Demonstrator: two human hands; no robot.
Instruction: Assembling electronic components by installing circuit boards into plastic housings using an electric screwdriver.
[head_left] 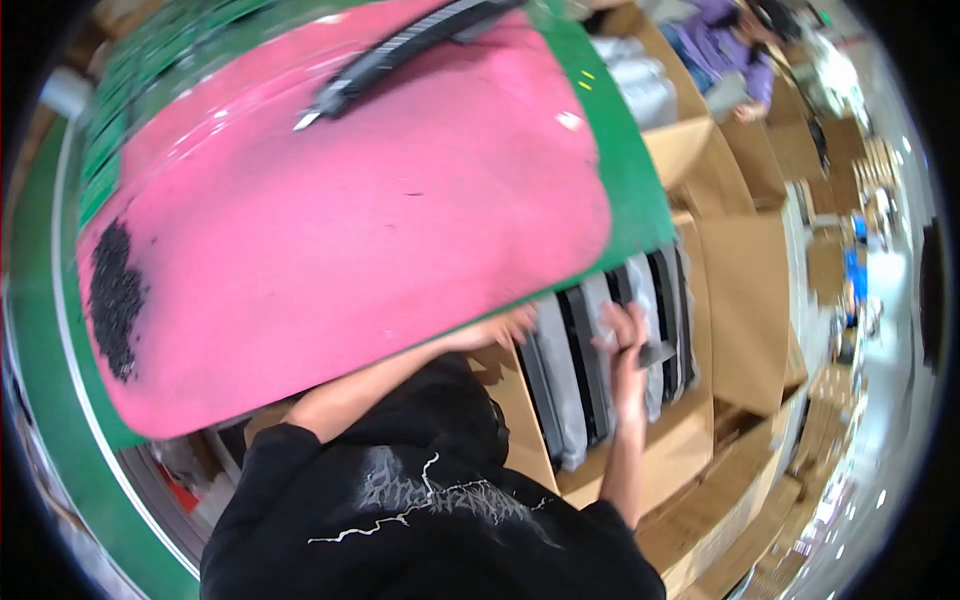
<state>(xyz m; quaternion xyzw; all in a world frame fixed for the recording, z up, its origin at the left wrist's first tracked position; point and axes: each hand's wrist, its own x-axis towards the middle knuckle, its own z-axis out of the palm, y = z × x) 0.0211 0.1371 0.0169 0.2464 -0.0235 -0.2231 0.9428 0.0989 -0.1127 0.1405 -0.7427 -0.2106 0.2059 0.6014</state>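
Note:
Both my hands are blurred by motion. My left hand (512,326), fingers stretched out, is at the near right edge of the pink mat (400,240), beside the open carton. Over the carton is my right hand (625,328), raised with its fingers apart. A small dark grey thing (656,353) shows against the right wrist; I cannot make out what it is. Below the hands, long black parts (583,365) stand in a row in the carton (635,465), with pale grey wrapping sheets (560,385) between them. Nothing shows in my left hand.
A long black ribbed part (400,58) lies across the mat's far side. Black shavings (117,300) are heaped at its left. The mat rests on a green tabletop (625,190). More cartons (745,300) stand on the right; a person in purple (725,50) is farther back.

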